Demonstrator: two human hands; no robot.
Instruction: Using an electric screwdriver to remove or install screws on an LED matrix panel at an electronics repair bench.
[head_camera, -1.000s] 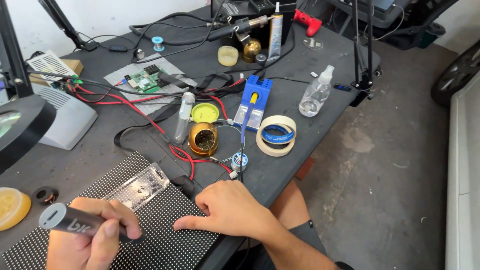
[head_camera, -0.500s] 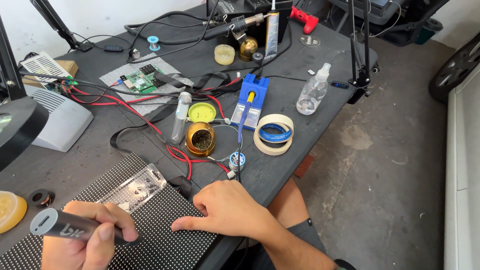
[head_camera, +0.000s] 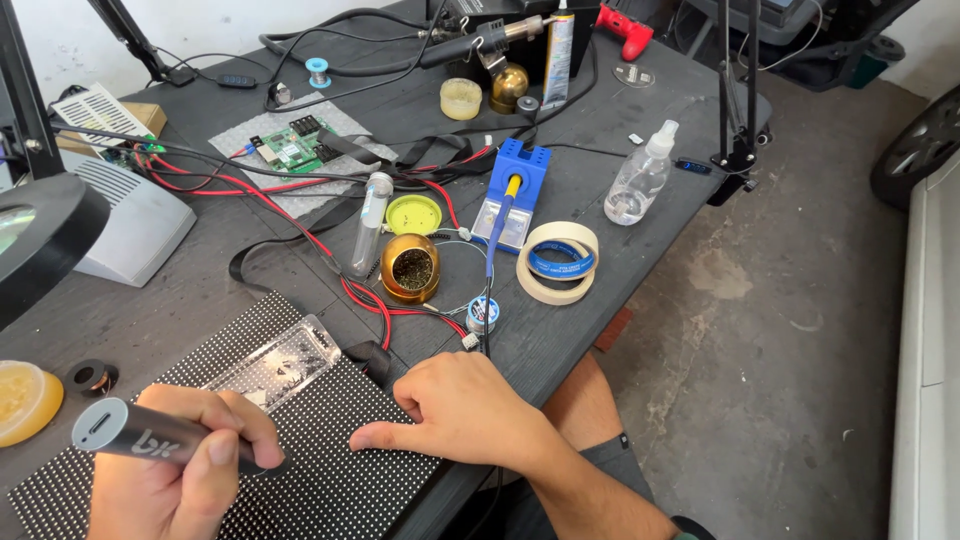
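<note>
**Pen tool on the dot panel, other hand bracing**

I take the black dot-matrix panel (head_camera: 330, 470) as my landmark; it lies flat at the near edge of the dark workbench (head_camera: 640, 130).

Left hand (head_camera: 175, 470): fingers wrapped fully round a grey pen-shaped tool (head_camera: 150, 440), a closed pencil-style hold. The tool's tip end points down toward the panel's upper surface, but I cannot tell whether it touches, since the fingers cover it. Its blunt back end, with a slot-shaped port, points up and to the left.

Right hand (head_camera: 460, 415): lies flat on the panel's right-hand edge, palm down, fingers loosely spread, holding nothing, only pressing.

Change over the last second: the left hand and tool have crept slightly down and in over the panel. The right hand has not shifted. I judge this as fine work under way on one spot, the panel being held steady.

A clear plastic strip (head_camera: 275, 365) lies on the panel's far side, near the tool. Just beyond the panel's far right corner sits a brass-coloured tip-cleaner pot (head_camera: 410, 268), with red wires (head_camera: 300, 235) running past it. Further off are a blue soldering-iron stand (head_camera: 515, 195) and rolls of tape (head_camera: 557, 262). A clear spray bottle (head_camera: 640, 180) stands well apart to the right.
</note>
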